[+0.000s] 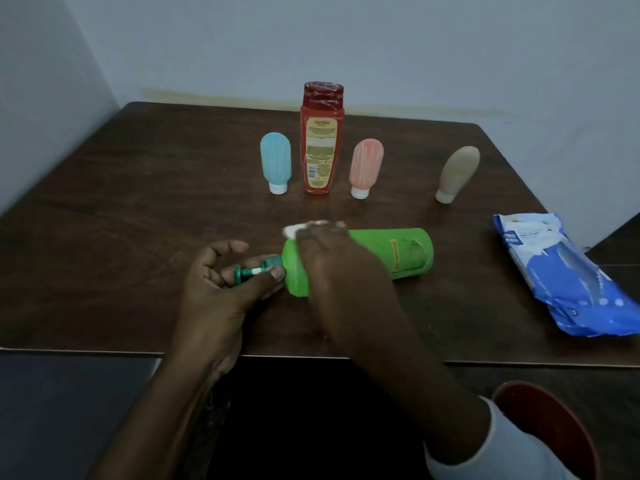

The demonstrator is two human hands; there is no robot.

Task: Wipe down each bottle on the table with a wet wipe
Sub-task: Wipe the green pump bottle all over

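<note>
While the green bottle (398,254) lies on its side near the front middle of the tabletop (121,220), with its pump pointing to 9 o'clock, the wiping of this one bottle is the step in hand. The left hand (221,289) has a narrow grip: thumb and fingers pinch the pump neck (254,270) to steady it. The right hand (332,258), a little blurred, bends its fingers over the wipe (291,231) and presses it on the shoulder of the bottle. Four other bottles stand at 12 o'clock from it: blue bottle (276,164), red bottle (321,143), pink bottle (366,164) and, more toward 1 o'clock, tan bottle (459,171). The pack of wipes (568,278) lies at 3 o'clock. I judge that the next move calls for a stroke toward 3 o'clock along the body, then a turn of the bottle by the left hand, so that the under side is reached too.
</note>
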